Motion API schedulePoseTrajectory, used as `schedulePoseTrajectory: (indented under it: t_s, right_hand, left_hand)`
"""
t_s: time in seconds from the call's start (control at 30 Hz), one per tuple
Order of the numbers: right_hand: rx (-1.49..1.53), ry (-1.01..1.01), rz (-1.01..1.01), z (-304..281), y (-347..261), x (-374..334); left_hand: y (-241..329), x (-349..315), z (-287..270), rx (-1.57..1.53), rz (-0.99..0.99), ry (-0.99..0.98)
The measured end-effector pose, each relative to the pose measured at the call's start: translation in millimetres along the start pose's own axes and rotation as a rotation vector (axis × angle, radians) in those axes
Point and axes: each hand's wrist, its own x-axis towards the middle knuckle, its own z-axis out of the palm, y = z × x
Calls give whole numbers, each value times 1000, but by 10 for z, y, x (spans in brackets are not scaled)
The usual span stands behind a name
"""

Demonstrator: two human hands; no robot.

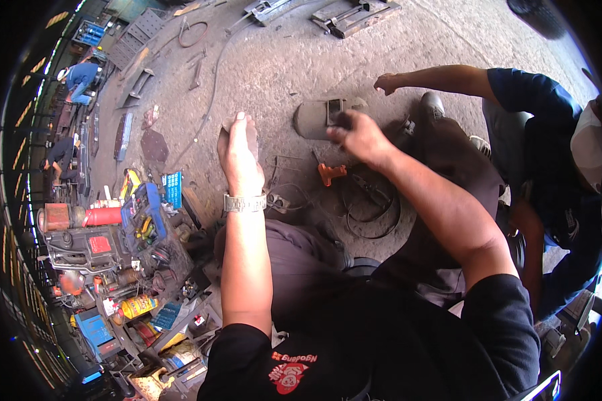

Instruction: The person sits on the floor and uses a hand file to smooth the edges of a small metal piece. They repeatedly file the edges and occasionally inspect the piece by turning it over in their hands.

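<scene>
My left hand [241, 157] is raised above the floor, fingers stretched out and seen nearly edge-on, with a metal-band watch [245, 203] at the wrist. A dark patch shows beside its fingers; I cannot tell whether it is shadow or a thing. My right hand [362, 139] reaches forward, its thumb and fingers bent but apart and somewhat blurred. Just beyond it a grey welding mask [309, 120] with a dark window lies on the floor, partly covered in view by the fingers. Between my hands and nearer me lies an orange clamp-like tool [332, 174], beside a loop of cable [374, 235].
A co-worker in a dark shirt [538, 140] crouches at the right, one arm stretched toward the mask. Tools, a red cylinder [104, 216] and a yellow bottle [138, 306] crowd the left. Metal frames [354, 15] lie ahead; two people work far left.
</scene>
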Motion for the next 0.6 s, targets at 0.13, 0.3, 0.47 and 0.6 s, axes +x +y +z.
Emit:
schedulePoseTrajectory:
  t_s: [0.13,0.3,0.47,0.6]
  right_hand:
    - [-628,188,-334,-514,-756,115]
    - [-1231,226,-739,-358,-1105,216]
    - [-1492,-416,-363,186,-259,349]
    - [-1472,-430,-432,252,-255,377]
  left_hand:
    - [-130,-15,-115,261,24,-350]
    - [-450,-411,265,1058,309,-554]
    - [-700,-868,507,1349,54,-1002]
    - [-635,-802,582,1320,59,-1022]
